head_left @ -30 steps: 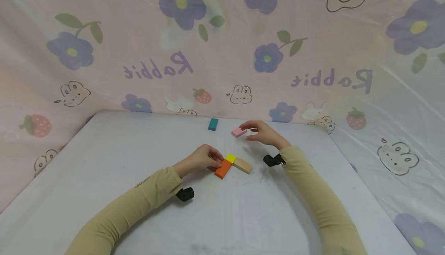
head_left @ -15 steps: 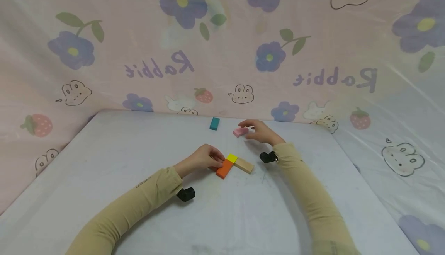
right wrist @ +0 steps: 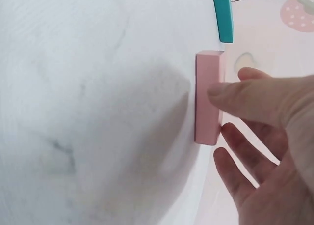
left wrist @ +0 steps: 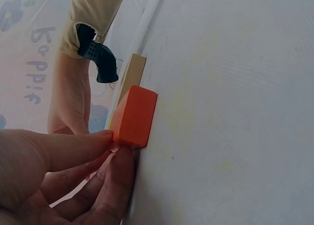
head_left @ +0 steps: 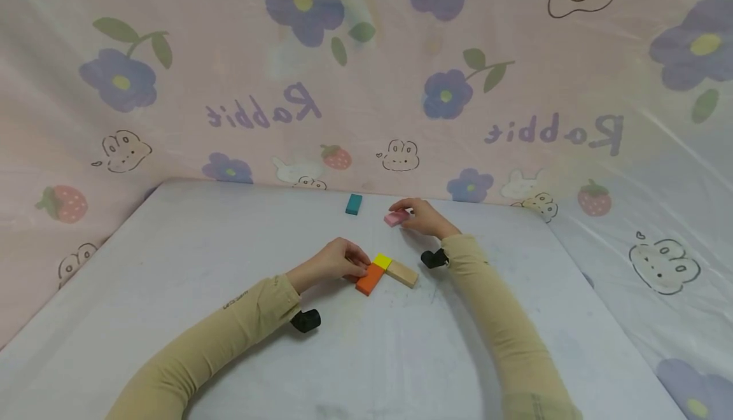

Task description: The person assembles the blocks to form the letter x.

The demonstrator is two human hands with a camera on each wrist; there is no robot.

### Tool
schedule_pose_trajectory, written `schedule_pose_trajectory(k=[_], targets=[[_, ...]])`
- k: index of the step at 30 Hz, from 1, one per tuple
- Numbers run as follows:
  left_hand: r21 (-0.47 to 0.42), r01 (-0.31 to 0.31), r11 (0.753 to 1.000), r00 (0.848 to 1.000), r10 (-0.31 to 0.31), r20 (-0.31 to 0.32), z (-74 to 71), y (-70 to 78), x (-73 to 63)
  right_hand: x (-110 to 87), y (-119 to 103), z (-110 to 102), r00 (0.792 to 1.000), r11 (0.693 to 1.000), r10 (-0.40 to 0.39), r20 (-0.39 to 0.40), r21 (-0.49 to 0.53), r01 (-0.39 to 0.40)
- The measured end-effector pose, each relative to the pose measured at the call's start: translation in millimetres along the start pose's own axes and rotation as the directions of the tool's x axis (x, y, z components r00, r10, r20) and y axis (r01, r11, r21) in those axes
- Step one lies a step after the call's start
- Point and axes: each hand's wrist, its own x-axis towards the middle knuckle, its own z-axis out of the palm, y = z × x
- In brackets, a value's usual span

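My left hand (head_left: 335, 259) rests at the left side of an orange block (head_left: 369, 280), its thumb and fingertips pinching the block in the left wrist view. A yellow block (head_left: 382, 261) touches the orange block's far end, and a plain wooden block (head_left: 403, 274) extends from the yellow one toward the right. Further back, my right hand (head_left: 425, 217) grips a flat pink block (head_left: 395, 218). In the right wrist view its thumb lies on the pink block's near face, while the fingers reach behind, partly hidden.
A teal block (head_left: 354, 204) lies near the back edge of the white table (head_left: 258, 369), left of the pink block. Behind the table hangs a printed curtain (head_left: 366, 108). A black wrist-camera mount (head_left: 306, 321) sticks out beneath the left sleeve, another (head_left: 434, 258) beneath the right.
My right hand has moved slightly left and closed its thumb and fingers onto the pink block. The left hand and the orange, yellow and wooden blocks stay in place.
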Motion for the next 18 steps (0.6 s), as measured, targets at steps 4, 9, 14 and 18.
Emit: schedule_pose_trajectory(k=[4, 9, 14, 18], targets=[[0.0, -0.002, 1.0, 1.0, 0.002, -0.005, -0.1, -0.6, -0.1, 0.8, -1.6, 1.0, 1.0, 1.0, 0.023, -0.008, -0.014, -0.023], [0.007, -0.002, 1.0, 1.0, 0.002, -0.012, 0.0, -3.3, 0.5, 3.7, -0.3, 2.2, 0.999, 0.998, 0.047, -0.012, -0.033, -0.047], [0.01, -0.005, 1.0, 1.0, 0.005, -0.01, 0.6, -4.3, 0.4, 4.0, -0.5, 3.1, 0.999, 0.998, 0.052, -0.016, -0.034, -0.053], [0.012, -0.013, 1.0, 1.0, 0.013, -0.008, 0.5, -3.8, 0.0, 5.1, -0.5, 4.0, 0.998, 0.998, 0.058, -0.021, -0.028, -0.058]])
